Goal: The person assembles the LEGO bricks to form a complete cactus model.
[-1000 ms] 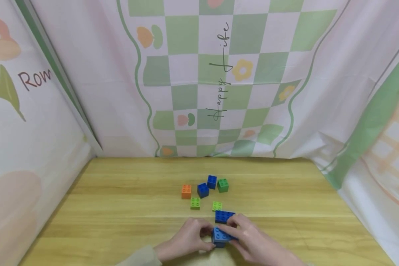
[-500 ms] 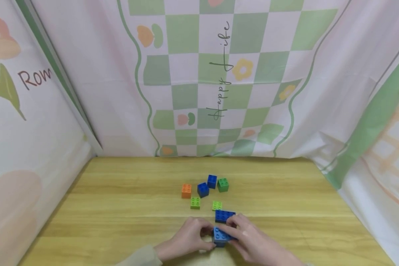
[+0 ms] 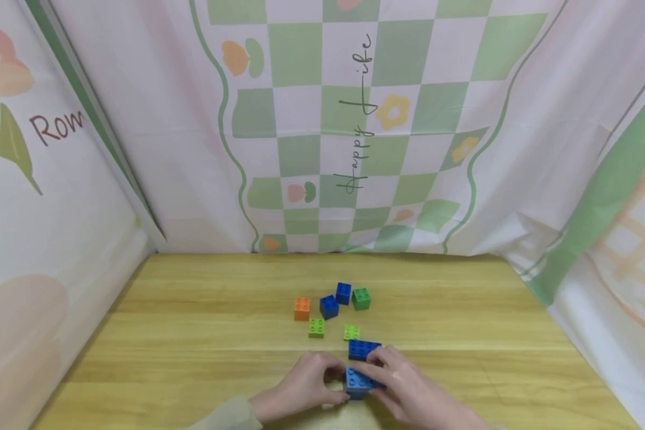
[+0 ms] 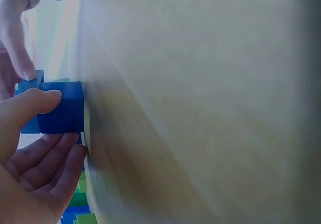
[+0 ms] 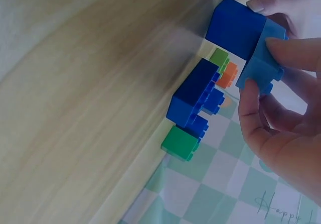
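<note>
A light blue brick (image 3: 353,382) sits on top of a dark blue brick (image 4: 69,111) near the front edge of the table. With thumb and fingers on opposite sides, my left hand (image 3: 305,387) holds the dark blue brick. My right hand (image 3: 411,385) pinches the light blue brick (image 5: 260,66), which in the right wrist view overhangs the lower one. Part of the light blue brick is hidden by the right fingers in the head view. Just beyond lies a long dark blue brick (image 3: 361,349), close to the right fingertips.
Farther back on the wooden table (image 3: 204,322) are an orange brick (image 3: 301,309), two lime green bricks (image 3: 316,328), two small dark blue bricks (image 3: 329,307) and a green brick (image 3: 361,298). A patterned curtain (image 3: 349,149) hangs behind the table.
</note>
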Tool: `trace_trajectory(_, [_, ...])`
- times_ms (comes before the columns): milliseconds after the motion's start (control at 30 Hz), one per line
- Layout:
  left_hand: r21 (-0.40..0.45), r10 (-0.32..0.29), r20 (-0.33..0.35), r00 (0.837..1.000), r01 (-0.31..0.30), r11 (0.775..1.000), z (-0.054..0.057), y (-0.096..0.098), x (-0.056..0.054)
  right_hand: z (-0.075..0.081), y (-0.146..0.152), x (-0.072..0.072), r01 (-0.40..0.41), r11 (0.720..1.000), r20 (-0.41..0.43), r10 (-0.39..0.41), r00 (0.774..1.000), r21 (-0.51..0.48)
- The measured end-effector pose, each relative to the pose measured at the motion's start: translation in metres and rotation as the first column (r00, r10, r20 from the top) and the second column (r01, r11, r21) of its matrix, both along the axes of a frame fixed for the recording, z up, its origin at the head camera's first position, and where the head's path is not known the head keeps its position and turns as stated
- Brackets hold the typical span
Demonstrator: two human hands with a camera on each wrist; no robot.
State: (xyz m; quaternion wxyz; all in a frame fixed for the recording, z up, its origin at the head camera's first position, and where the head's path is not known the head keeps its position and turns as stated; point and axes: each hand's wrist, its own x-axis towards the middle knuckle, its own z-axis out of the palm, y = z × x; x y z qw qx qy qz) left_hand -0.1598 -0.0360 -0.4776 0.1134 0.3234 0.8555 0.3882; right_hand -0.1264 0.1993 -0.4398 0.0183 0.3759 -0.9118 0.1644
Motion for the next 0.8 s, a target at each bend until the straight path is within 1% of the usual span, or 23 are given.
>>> trace_trajectory(133, [-0.005, 0.000, 0.012, 1.000, 0.000, 1.000, 0.0005, 0.0001, -0.0001, -0.0022, 0.0018, -0.0009, -0.015, 0.999, -0.039, 0.013, 0.999, -0.036])
trace_trajectory(267, [-0.007, 0.008, 0.050, 0.999, -0.008, 1.000, 0.0000, 0.0005, -0.0007, -0.0029, 0.0027, -0.0008, -0.013, 0.996, -0.038, 0.010, 0.999, -0.090])
trace_trajectory(400, [-0.008, 0.015, 0.064, 0.998, -0.014, 1.000, -0.0004, 0.0004, -0.0007, -0.0026, 0.0031, -0.0007, 0.012, 0.991, 0.002, -0.012, 1.000, -0.131])
trace_trajectory(500, [-0.019, 0.012, 0.045, 0.999, -0.012, 1.000, -0.0003, 0.0007, -0.0003, -0.0026, 0.0040, -0.0005, 0.028, 0.989, 0.027, -0.025, 0.999, -0.148])
trace_trajectory(533, [-0.018, 0.015, 0.048, 0.999, -0.014, 1.000, -0.0002, 0.0011, -0.0002, -0.0027, 0.0043, -0.0002, 0.037, 0.988, 0.038, -0.032, 0.999, -0.153])
trace_trajectory(733, [-0.020, 0.023, 0.066, 0.998, -0.022, 1.000, 0.0000, 0.0018, 0.0010, -0.0020, 0.0088, 0.0011, 0.107, 0.982, 0.121, -0.089, 0.989, -0.153])
trace_trajectory(800, [-0.018, 0.025, 0.078, 0.997, -0.024, 1.000, -0.0003, 0.0019, 0.0010, -0.0022, 0.0103, 0.0013, 0.120, 0.982, 0.127, -0.101, 0.987, -0.147])
